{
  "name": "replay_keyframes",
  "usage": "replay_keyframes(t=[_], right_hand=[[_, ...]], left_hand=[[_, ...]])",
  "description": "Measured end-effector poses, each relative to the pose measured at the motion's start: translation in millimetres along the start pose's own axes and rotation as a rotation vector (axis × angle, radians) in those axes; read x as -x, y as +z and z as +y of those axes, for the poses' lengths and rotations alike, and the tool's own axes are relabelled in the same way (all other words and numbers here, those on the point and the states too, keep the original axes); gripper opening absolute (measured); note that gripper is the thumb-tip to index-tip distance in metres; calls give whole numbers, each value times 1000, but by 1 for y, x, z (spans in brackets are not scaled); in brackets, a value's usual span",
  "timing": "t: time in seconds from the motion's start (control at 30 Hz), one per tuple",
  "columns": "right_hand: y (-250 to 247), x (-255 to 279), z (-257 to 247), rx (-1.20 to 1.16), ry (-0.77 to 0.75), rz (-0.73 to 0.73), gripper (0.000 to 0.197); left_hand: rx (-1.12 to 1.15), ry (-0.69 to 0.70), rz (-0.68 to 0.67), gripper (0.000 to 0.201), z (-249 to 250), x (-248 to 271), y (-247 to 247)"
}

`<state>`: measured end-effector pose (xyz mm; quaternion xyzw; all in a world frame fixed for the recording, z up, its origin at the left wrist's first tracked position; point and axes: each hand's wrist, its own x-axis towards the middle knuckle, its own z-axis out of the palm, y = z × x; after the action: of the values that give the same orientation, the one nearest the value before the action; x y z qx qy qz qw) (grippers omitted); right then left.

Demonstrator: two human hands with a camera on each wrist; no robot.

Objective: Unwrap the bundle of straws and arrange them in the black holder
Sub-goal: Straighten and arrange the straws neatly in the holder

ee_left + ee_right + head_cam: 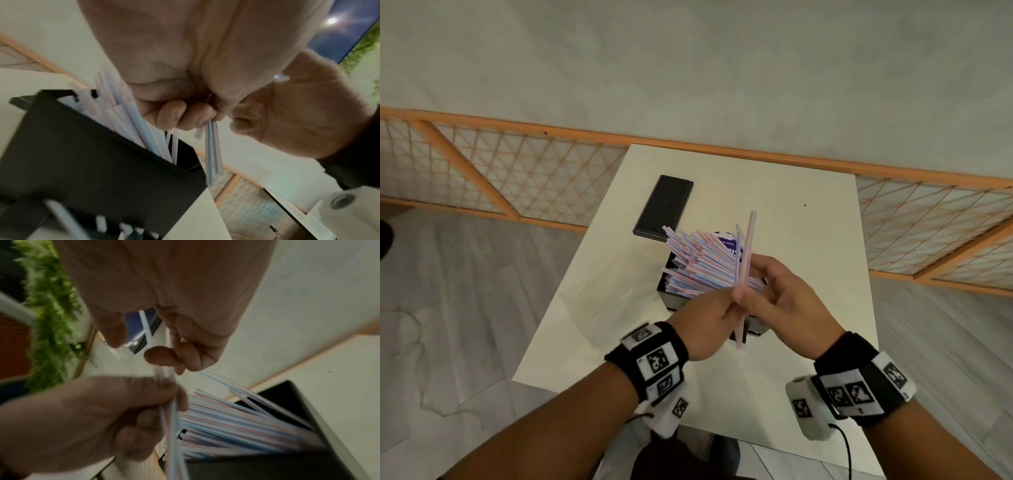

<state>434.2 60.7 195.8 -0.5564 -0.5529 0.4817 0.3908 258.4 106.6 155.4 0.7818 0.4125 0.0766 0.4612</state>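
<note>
The black holder [671,298] stands mid-table, packed with pink, blue and white striped straws [695,257] that fan up and to the left. Just in front of it, my hands meet around a few loose straws [745,246], which stand nearly upright. My left hand [724,308] grips their lower part with curled fingers [174,115], and their ends [212,154] stick out below. My right hand [755,286] pinches the same straws [173,415] slightly higher. The holder [308,404] and its straws [246,426] lie to the right in the right wrist view.
A flat black lid [664,205] lies on the white table [791,222] behind the holder. A purple printed label [729,241] shows behind the fanned straws. An orange-framed lattice screen [517,171] runs behind the table. Grey floor surrounds it.
</note>
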Motion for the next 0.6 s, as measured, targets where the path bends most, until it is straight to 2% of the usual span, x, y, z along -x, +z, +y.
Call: replay_keyframes(t=[0.1, 0.2, 0.27, 0.3, 0.37, 0.47, 0.53, 0.6], right_hand=[[15, -22, -12, 407, -114, 78, 18], [15, -44, -20, 563, -193, 91, 25], [12, -56, -20, 663, -215, 38, 25], [11, -63, -18, 716, -209, -3, 24], [14, -74, -10, 799, -148, -107, 22], [22, -85, 9, 954, -39, -253, 19], [27, -88, 23, 1021, 24, -290, 15], [29, -87, 30, 1045, 58, -264, 22]], left_hand=[[18, 79, 51, 31, 10, -19, -3], [123, 84, 151, 29, 11, -22, -8], [215, 22, 160, 19, 4, -18, -8], [250, -39, 152, 18, -4, -14, -5], [254, -184, 88, 31, -30, -8, 7], [349, -538, -44, 42, -72, -11, 37], [515, -766, 7, 43, -85, -18, 56], [618, -870, 91, 46, -96, -29, 70]])
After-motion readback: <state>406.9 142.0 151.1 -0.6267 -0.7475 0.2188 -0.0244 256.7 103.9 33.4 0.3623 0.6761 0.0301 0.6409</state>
